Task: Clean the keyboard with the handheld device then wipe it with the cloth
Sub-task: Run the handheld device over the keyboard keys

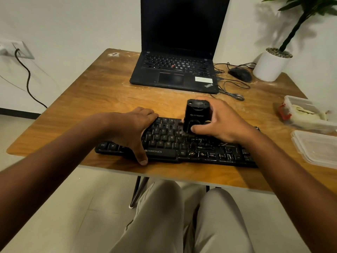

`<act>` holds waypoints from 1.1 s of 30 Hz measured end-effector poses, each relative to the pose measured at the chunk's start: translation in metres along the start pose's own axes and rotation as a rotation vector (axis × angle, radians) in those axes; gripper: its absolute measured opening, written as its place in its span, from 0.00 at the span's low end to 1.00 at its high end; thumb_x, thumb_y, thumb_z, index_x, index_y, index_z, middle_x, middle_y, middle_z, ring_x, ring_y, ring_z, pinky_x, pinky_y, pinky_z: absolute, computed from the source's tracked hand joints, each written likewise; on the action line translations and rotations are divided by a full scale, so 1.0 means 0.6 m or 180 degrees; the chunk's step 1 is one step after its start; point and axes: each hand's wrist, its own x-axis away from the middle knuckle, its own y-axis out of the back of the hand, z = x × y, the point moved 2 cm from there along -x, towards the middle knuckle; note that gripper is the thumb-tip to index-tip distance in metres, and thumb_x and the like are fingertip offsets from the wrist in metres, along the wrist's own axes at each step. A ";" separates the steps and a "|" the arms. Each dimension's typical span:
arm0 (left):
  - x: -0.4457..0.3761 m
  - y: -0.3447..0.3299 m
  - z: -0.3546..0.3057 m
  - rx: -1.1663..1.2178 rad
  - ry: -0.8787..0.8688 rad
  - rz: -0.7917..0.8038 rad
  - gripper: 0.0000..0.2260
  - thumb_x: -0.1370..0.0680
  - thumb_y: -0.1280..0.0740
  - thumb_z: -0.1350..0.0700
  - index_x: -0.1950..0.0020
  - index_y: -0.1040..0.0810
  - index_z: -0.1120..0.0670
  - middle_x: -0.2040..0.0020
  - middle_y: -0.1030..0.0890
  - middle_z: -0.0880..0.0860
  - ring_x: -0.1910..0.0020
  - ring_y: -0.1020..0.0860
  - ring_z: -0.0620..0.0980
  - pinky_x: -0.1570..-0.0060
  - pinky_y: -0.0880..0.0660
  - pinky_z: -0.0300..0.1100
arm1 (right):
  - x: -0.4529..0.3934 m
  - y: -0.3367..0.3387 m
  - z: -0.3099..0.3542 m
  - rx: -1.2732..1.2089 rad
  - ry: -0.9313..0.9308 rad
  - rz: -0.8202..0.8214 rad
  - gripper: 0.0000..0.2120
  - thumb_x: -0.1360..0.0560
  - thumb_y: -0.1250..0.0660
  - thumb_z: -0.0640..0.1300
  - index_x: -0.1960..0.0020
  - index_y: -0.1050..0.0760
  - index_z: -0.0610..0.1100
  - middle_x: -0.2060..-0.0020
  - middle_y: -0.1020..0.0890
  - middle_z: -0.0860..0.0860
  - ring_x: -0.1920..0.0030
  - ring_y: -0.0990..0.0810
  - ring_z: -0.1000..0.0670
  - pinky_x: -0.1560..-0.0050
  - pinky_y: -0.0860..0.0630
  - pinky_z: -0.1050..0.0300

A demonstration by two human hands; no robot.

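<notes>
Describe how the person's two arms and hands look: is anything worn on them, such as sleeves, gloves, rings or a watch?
Both arms are bare as far as the picture shows them; no sleeves show. The left hand and the right hand wear no gloves. No watch, band or ring shows on the wrists or on the fingers that show, though some fingers are hidden. Below the table, the legs wear light beige trousers.
</notes>
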 end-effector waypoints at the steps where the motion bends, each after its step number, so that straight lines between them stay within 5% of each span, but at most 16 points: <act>1: 0.000 0.000 0.000 -0.0001 -0.0007 -0.0003 0.65 0.40 0.17 0.38 0.16 0.57 0.48 0.18 0.51 0.46 0.20 0.50 0.49 0.21 0.46 0.51 | 0.009 0.013 -0.007 0.0069 -0.0050 0.0021 0.27 0.31 0.22 0.36 0.43 0.28 0.62 0.46 0.19 0.58 0.47 0.21 0.65 0.52 0.25 0.71; 3: 0.002 -0.001 0.000 0.0017 -0.0007 -0.0019 0.65 0.40 0.17 0.38 0.16 0.57 0.47 0.18 0.51 0.46 0.21 0.50 0.49 0.22 0.45 0.50 | 0.030 0.039 -0.015 0.0143 -0.0159 0.0040 0.29 0.31 0.23 0.34 0.45 0.29 0.64 0.48 0.20 0.60 0.50 0.22 0.71 0.56 0.26 0.73; 7: 0.002 0.000 0.000 0.0031 -0.0009 -0.0044 0.65 0.40 0.17 0.38 0.16 0.57 0.47 0.18 0.51 0.45 0.20 0.50 0.49 0.21 0.45 0.51 | 0.047 0.054 -0.010 0.0359 -0.0155 -0.0250 0.27 0.30 0.23 0.36 0.46 0.28 0.64 0.49 0.20 0.62 0.48 0.23 0.66 0.53 0.29 0.68; 14: -0.001 -0.002 0.006 0.0018 0.0000 -0.0030 0.66 0.43 0.17 0.36 0.16 0.54 0.46 0.19 0.48 0.45 0.21 0.49 0.49 0.21 0.42 0.56 | 0.021 -0.065 0.024 0.0241 0.0690 -0.0303 0.24 0.30 0.22 0.38 0.42 0.25 0.59 0.53 0.19 0.63 0.51 0.21 0.67 0.52 0.24 0.72; 18: 0.001 -0.001 0.001 0.0029 0.0036 -0.0027 0.65 0.41 0.16 0.38 0.16 0.55 0.47 0.19 0.50 0.45 0.20 0.49 0.49 0.21 0.44 0.54 | 0.041 -0.025 -0.008 0.0411 0.0331 -0.0247 0.25 0.30 0.22 0.38 0.42 0.24 0.61 0.50 0.19 0.63 0.48 0.23 0.70 0.50 0.24 0.74; 22: 0.005 0.001 -0.004 0.0020 0.0043 -0.0017 0.65 0.39 0.17 0.39 0.16 0.57 0.48 0.18 0.51 0.45 0.20 0.50 0.49 0.22 0.46 0.50 | 0.069 0.035 -0.028 0.0626 0.0102 -0.0228 0.21 0.31 0.22 0.38 0.43 0.21 0.57 0.51 0.17 0.59 0.48 0.20 0.62 0.50 0.23 0.69; 27: 0.007 0.005 -0.008 0.0006 0.0050 -0.0009 0.64 0.39 0.17 0.40 0.16 0.57 0.48 0.18 0.51 0.45 0.21 0.50 0.49 0.23 0.45 0.49 | 0.046 0.030 -0.008 0.0424 0.0180 -0.0677 0.22 0.31 0.22 0.40 0.41 0.22 0.56 0.49 0.18 0.59 0.47 0.21 0.62 0.47 0.25 0.68; 30: 0.007 0.003 -0.006 -0.0003 0.0069 0.0015 0.65 0.39 0.17 0.39 0.16 0.58 0.48 0.18 0.51 0.45 0.20 0.50 0.49 0.22 0.45 0.50 | 0.036 -0.006 0.001 0.0210 0.0200 -0.0451 0.25 0.30 0.22 0.39 0.46 0.26 0.64 0.50 0.19 0.60 0.48 0.21 0.65 0.51 0.24 0.72; 33: 0.007 0.003 -0.008 -0.0016 0.0082 0.0014 0.65 0.39 0.17 0.39 0.16 0.58 0.48 0.18 0.51 0.46 0.20 0.50 0.49 0.22 0.46 0.50 | 0.047 0.006 -0.021 0.0383 0.0032 -0.0300 0.22 0.30 0.22 0.39 0.43 0.24 0.59 0.50 0.18 0.58 0.49 0.20 0.60 0.52 0.21 0.65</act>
